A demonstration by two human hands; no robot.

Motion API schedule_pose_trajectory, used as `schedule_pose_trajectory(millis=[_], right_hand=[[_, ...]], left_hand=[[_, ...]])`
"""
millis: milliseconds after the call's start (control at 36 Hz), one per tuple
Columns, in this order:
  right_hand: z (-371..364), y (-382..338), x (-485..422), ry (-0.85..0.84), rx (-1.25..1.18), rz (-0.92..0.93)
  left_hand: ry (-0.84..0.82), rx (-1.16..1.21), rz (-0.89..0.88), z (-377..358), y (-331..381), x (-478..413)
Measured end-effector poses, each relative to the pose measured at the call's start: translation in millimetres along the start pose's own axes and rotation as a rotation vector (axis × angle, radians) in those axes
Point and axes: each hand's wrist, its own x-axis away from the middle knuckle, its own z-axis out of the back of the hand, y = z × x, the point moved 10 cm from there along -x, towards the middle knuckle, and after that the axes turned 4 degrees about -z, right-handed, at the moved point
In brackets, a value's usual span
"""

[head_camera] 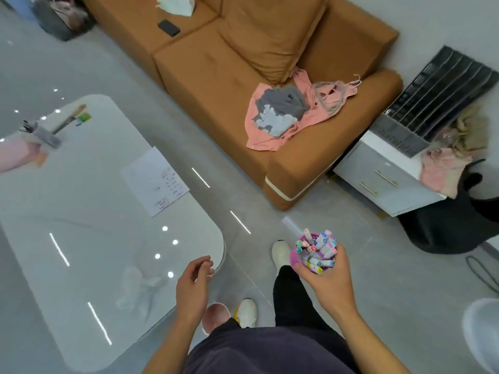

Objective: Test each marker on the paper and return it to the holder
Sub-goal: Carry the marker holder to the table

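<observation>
My right hand (328, 280) grips a pink holder (294, 259) from below, out over the floor to the right of the table. Several white markers (318, 248) with coloured caps stand and lie in it. My left hand (193, 283) hovers beside the table's near right corner with loosely curled fingers and holds nothing. A white sheet of paper (154, 182) with small coloured test marks lies on the glossy white table (81, 238), near its right edge.
A brown sofa (229, 76) with pink and grey clothes stands beyond the table. A white cabinet (383, 174) and a black bag (445, 230) are on the right. A cup of pens (44, 133) sits at the table's far left. My legs and shoes are below.
</observation>
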Motion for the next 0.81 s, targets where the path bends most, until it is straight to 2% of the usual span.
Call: schedule_pose_trajectory(millis=[444, 806], right_hand=[[-56.9, -147.8, -192.3, -0.385, 0.169, 0.206], [-146.2, -201.6, -274.8, -0.565, 0.285, 0.241]], left_hand=[[0.41, 0.236, 0.117, -48.6, 59.7, -59.3], [0.634, 0.342, 0.224, -38.4, 72.4, -100.5]])
